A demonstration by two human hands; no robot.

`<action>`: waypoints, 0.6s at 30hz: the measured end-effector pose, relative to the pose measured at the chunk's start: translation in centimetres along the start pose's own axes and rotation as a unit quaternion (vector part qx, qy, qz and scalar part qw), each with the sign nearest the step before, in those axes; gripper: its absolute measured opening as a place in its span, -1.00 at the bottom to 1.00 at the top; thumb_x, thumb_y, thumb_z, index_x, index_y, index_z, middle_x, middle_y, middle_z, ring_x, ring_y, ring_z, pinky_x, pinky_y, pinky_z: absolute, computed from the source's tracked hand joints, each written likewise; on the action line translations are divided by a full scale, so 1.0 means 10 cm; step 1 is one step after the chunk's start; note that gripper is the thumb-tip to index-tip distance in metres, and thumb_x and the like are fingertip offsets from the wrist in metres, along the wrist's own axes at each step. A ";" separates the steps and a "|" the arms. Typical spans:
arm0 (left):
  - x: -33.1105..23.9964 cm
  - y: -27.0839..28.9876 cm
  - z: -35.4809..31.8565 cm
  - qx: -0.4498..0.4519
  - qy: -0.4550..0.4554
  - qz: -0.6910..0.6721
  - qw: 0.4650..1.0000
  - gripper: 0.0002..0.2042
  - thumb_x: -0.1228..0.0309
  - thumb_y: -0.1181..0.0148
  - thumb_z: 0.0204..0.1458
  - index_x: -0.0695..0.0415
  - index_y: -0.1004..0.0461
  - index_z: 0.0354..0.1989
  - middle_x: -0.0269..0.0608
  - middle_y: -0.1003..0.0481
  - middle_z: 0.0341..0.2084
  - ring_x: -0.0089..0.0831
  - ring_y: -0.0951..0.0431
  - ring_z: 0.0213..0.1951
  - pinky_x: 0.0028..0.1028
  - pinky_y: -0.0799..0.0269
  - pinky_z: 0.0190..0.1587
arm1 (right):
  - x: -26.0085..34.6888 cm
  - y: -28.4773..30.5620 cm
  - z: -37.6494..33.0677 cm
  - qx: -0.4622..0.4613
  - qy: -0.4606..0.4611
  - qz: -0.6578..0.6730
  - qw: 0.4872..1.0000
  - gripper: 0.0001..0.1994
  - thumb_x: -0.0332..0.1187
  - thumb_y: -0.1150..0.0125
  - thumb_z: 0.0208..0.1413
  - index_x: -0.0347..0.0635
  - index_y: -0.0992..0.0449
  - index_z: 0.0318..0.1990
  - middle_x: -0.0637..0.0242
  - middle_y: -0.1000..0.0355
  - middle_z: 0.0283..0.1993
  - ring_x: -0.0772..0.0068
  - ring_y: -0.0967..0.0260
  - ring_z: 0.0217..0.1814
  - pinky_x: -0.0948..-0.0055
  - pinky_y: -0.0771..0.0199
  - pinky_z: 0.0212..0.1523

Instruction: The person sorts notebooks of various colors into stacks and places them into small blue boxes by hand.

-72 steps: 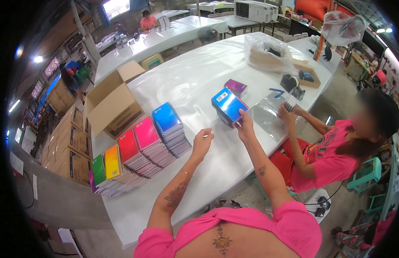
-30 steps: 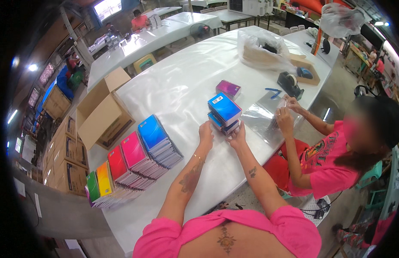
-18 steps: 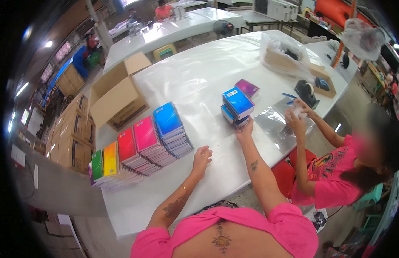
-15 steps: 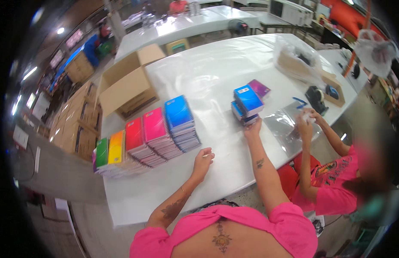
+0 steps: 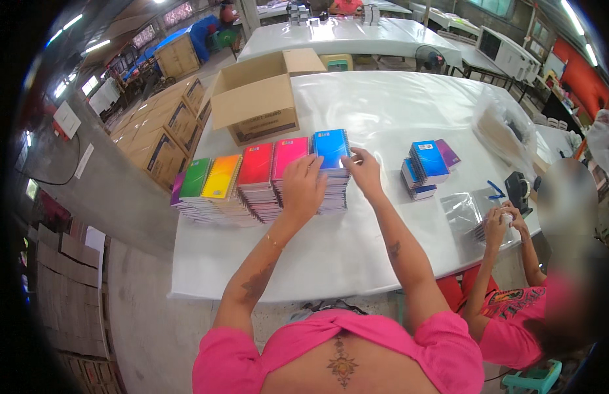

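A row of spiral notebook stacks stands on the table: purple (image 5: 177, 187), green (image 5: 195, 177), yellow (image 5: 221, 176), red (image 5: 256, 162), pink (image 5: 290, 153) and blue (image 5: 332, 144). My left hand (image 5: 304, 185) reaches over the pink stack's front, fingers extended at the left edge of the top blue notebook. At that notebook's right edge, my right hand (image 5: 364, 172) has thumb and fingers apart. Neither hand visibly grips it, and my left hand hides part of the pink stack. Farther right, a smaller pile of blue notebooks (image 5: 430, 163) sits beside a purple notebook (image 5: 448, 154).
An open cardboard box (image 5: 261, 118) stands behind the row. At right, a co-worker's hands (image 5: 502, 223) handle something small over clear plastic sheets (image 5: 467, 211), near a black tape dispenser (image 5: 518, 190). A plastic bag (image 5: 504, 134) lies beyond. Stacked cartons (image 5: 163, 141) stand left.
My right hand has left the small blue pile and moved left to the tall blue stack. My left hand has moved forward to the same stack. The view has shifted.
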State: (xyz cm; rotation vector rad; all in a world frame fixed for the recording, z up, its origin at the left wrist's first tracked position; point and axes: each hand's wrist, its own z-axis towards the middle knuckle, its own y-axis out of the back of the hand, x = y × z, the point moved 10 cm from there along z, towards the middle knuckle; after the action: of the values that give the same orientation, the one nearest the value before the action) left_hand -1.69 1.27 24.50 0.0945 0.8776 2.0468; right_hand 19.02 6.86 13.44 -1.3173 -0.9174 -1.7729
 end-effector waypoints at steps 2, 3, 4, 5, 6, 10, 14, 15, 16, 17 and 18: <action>0.10 -0.09 -0.08 0.012 -0.013 0.052 0.998 -0.68 0.39 -0.25 0.04 0.16 -0.51 -0.01 -0.05 -0.49 0.01 -0.12 -0.45 0.09 -0.08 -0.22 0.22 | 0.13 -0.03 -0.05 0.002 0.017 0.004 1.000 -0.53 -0.35 -0.38 0.01 -0.28 -0.47 0.10 0.22 -0.47 -0.17 0.44 -0.48 -0.28 0.44 -0.53 -0.26; 0.10 -0.21 -0.10 0.047 -0.033 0.098 0.994 -0.67 0.39 -0.24 0.05 0.13 -0.50 0.02 -0.09 -0.49 0.03 -0.14 -0.44 0.13 -0.04 -0.16 0.26 | 0.09 0.07 -0.12 -0.024 -0.001 0.138 0.990 -0.52 -0.43 -0.33 0.03 -0.25 -0.41 0.15 0.22 -0.41 -0.15 0.41 -0.47 -0.21 0.44 -0.54 -0.24; 0.19 -0.30 -0.18 0.086 -0.044 0.145 0.985 -0.66 0.38 -0.22 0.06 0.11 -0.49 0.05 -0.12 -0.49 0.06 -0.16 -0.43 0.16 0.00 -0.11 0.31 | 0.14 0.13 -0.29 -0.028 -0.034 0.218 0.975 -0.46 -0.48 -0.27 0.04 -0.18 -0.31 0.22 0.18 -0.35 -0.06 0.35 -0.45 -0.13 0.40 -0.56 -0.20; 0.27 -0.30 -0.20 0.083 -0.038 0.151 0.984 -0.66 0.38 -0.22 0.06 0.11 -0.49 0.05 -0.12 -0.49 0.06 -0.16 -0.43 0.16 0.00 -0.11 0.31 | 0.20 0.27 -0.45 -0.021 -0.035 0.220 0.975 -0.40 -0.47 -0.23 0.10 -0.18 -0.19 0.32 0.02 -0.31 0.06 0.24 -0.38 0.05 0.40 -0.53 -0.04; 0.24 -0.36 -0.19 0.097 -0.080 0.157 0.980 -0.67 0.40 -0.19 0.08 0.09 -0.50 0.05 -0.16 -0.51 0.05 -0.19 -0.42 0.18 0.03 -0.08 0.32 | 0.15 0.44 -0.59 -0.029 -0.032 0.245 0.969 -0.40 -0.51 -0.16 0.13 -0.16 -0.15 0.35 -0.04 -0.28 0.15 0.22 -0.36 0.10 0.35 -0.50 0.04; 0.14 -0.21 -0.16 0.078 -0.120 0.114 0.983 -0.70 0.49 -0.10 0.10 0.06 -0.53 0.02 -0.23 -0.56 0.00 -0.24 -0.47 0.14 0.04 -0.09 0.34 | -0.23 0.55 -1.26 0.024 -0.130 0.306 0.943 -0.36 -0.71 0.03 0.08 -0.20 -0.18 0.38 0.03 -0.25 0.21 0.30 -0.33 0.17 0.40 -0.39 0.19; -0.11 0.14 -0.20 0.036 -0.120 0.068 0.990 -0.70 0.52 -0.11 0.07 0.08 -0.55 -0.01 -0.21 -0.57 -0.01 -0.20 -0.51 0.11 0.00 -0.18 0.30 | -0.78 0.19 -1.91 0.088 -0.199 0.253 0.943 -0.35 -0.68 -0.06 0.06 -0.24 -0.20 0.39 0.18 -0.29 0.17 0.43 -0.38 0.05 0.45 -0.44 0.04; -0.23 0.27 -0.32 0.011 -0.137 0.045 0.990 -0.68 0.54 -0.13 0.04 0.09 -0.56 -0.01 -0.19 -0.56 0.00 -0.18 -0.51 0.11 -0.03 -0.24 0.27 | -0.86 0.10 -2.02 0.109 -0.212 0.233 0.943 -0.33 -0.66 -0.10 0.06 -0.22 -0.20 0.39 0.20 -0.29 0.16 0.44 -0.40 0.02 0.45 -0.46 0.01; -0.34 0.36 -0.46 -0.013 -0.153 0.021 0.988 -0.67 0.56 -0.15 0.01 0.10 -0.57 -0.01 -0.16 -0.56 0.01 -0.16 -0.51 0.11 -0.05 -0.30 0.23 | -0.94 0.04 -2.05 0.108 -0.212 0.232 0.943 -0.33 -0.66 -0.10 0.06 -0.22 -0.20 0.39 0.20 -0.29 0.16 0.44 -0.40 0.02 0.45 -0.46 0.01; -0.38 0.41 -0.67 -0.010 -0.154 0.013 0.988 -0.65 0.56 -0.17 -0.01 0.11 -0.57 0.00 -0.14 -0.55 0.02 -0.15 -0.51 0.12 -0.07 -0.34 0.21 | -0.97 -0.06 -2.10 0.116 -0.200 0.211 0.950 -0.34 -0.64 -0.15 0.06 -0.21 -0.22 0.37 0.20 -0.31 0.15 0.44 -0.42 -0.01 0.45 -0.47 -0.01; -0.42 0.43 -0.92 -0.005 -0.157 0.004 0.988 -0.64 0.57 -0.19 -0.03 0.12 -0.57 0.00 -0.11 -0.54 0.02 -0.13 -0.50 0.13 -0.09 -0.37 0.18 | -1.04 -0.13 -2.16 0.122 -0.188 0.191 0.956 -0.35 -0.61 -0.20 0.05 -0.20 -0.25 0.36 0.20 -0.32 0.13 0.45 -0.43 -0.04 0.46 -0.49 -0.04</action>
State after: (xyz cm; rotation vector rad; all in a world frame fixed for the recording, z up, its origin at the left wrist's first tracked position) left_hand -5.54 -8.46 21.32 0.4047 0.6707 1.9731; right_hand 10.42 -9.81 -1.50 -1.5714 -0.9677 -1.0972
